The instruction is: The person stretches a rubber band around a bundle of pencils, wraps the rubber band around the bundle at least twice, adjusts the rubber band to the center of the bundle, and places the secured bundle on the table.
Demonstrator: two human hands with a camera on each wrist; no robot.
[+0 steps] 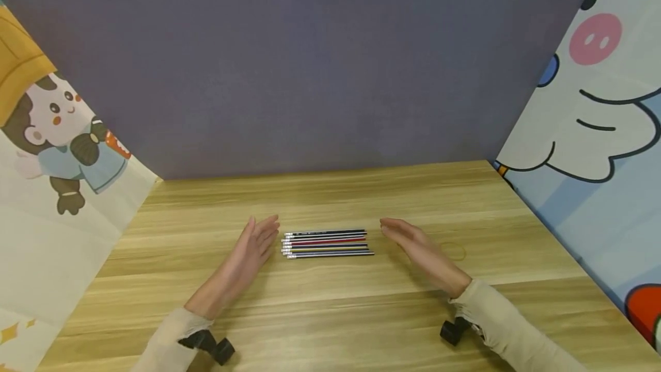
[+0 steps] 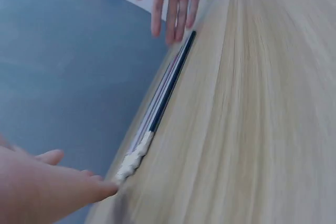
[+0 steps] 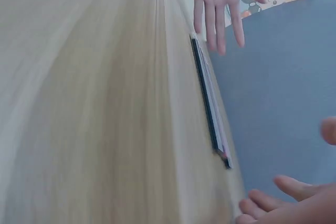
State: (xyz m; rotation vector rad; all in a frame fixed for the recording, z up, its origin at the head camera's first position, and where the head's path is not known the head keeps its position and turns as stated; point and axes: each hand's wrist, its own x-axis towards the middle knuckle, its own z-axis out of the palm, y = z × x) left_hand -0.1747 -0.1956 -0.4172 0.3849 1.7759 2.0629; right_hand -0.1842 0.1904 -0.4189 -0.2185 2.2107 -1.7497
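Note:
A row of several pencils (image 1: 327, 243) lies side by side on the wooden table, in black, white, red, yellow and blue tones. Their white eraser ends (image 2: 134, 158) point left, and the tips (image 3: 224, 158) point right. My left hand (image 1: 253, 248) is held just left of the eraser ends, palm turned inward and fingers straight. Opposite it, my right hand (image 1: 420, 248) stands a short way beyond the tips, its fingers extended too. Neither hand holds anything. Both wrist views show the facing hand with spread fingers past the far end of the row.
A thin yellow rubber band (image 1: 454, 251) lies on the table (image 1: 330, 314) behind the right hand. A grey-blue panel (image 1: 320, 73) rises at the table's far edge. Cartoon-printed walls (image 1: 578, 131) flank both sides. Each sleeve carries a small black wrist device (image 1: 206, 344).

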